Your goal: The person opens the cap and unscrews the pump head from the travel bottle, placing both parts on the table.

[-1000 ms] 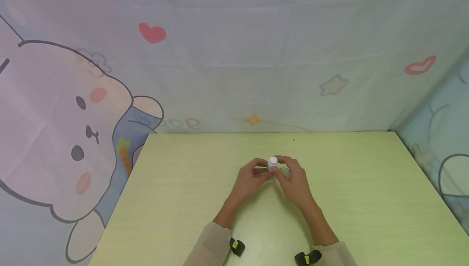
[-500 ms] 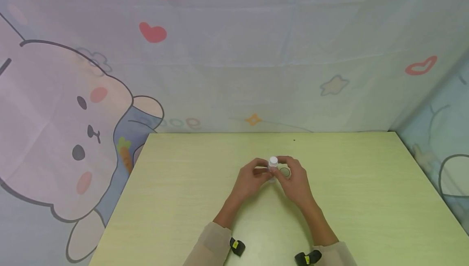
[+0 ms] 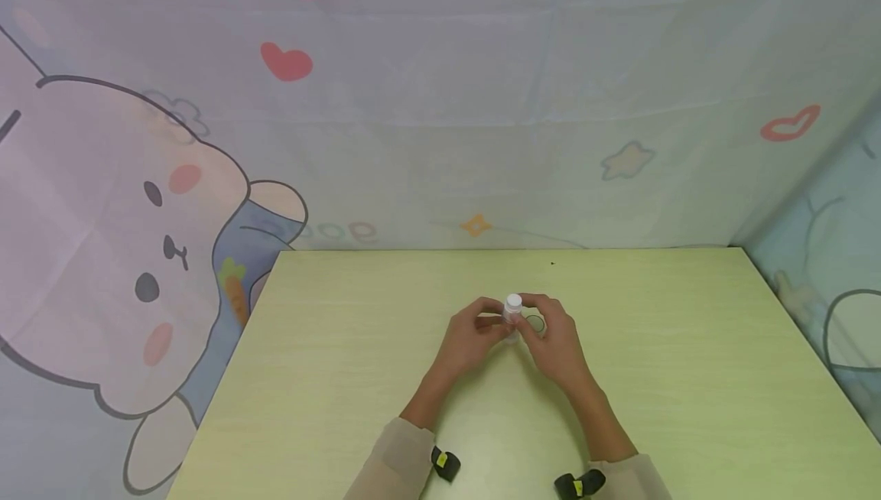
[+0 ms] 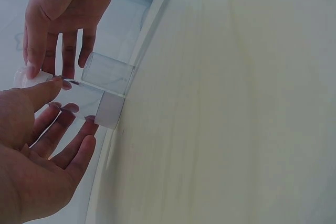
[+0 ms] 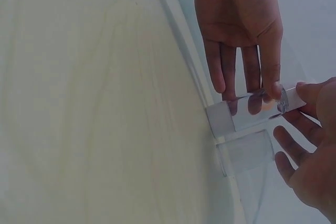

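A small white-capped bottle (image 3: 512,304) stands upright at the top end of a clear cylinder (image 5: 257,109) with a cloudy lower part. My right hand (image 3: 554,339) pinches the white bottle between thumb and fingers. My left hand (image 3: 469,339) grips the clear cylinder near its rim, thumb on the near side and fingers behind, as the right wrist view shows. Just right of the cylinder is an open clear cup (image 4: 107,72), apart from both hands' grip; from the head only its round rim shows. Whether the bottle's base sits on or inside the cylinder, I cannot tell.
The pale yellow table (image 3: 330,362) runs to a cloth backdrop (image 3: 440,102) printed with hearts and a cartoon animal. A tiny dark speck (image 3: 552,263) lies near the far edge. Black devices sit at both wrists, by the beige sleeves (image 3: 395,458).
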Demonstrator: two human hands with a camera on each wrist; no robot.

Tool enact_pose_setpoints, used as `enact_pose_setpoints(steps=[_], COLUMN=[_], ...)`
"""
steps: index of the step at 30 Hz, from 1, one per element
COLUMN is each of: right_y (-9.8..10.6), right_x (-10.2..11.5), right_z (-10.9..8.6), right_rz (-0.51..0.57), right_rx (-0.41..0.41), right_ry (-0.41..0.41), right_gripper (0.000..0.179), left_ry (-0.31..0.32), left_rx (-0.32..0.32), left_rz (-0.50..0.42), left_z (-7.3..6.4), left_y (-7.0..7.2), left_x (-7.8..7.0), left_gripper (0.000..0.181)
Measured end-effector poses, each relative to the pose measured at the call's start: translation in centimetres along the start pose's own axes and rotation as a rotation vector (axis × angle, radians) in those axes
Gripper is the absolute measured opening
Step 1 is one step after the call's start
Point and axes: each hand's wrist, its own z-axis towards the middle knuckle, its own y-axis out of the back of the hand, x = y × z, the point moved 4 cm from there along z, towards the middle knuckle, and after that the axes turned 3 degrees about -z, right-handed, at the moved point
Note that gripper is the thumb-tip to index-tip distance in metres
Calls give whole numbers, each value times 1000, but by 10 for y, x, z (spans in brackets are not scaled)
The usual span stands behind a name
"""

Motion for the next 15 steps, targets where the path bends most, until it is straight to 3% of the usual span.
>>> enact_pose_setpoints(steps=[15], right_y=[0], right_x=[0], right_z=[1], right_rz=[5], right_rx=[4], right_ry=[38], right_gripper=[33], left_ry=[-13], left_rx=[-3], left_rz=[-3], left_z=[1], left_y=[1], left_x=[3], left_gripper=[25])
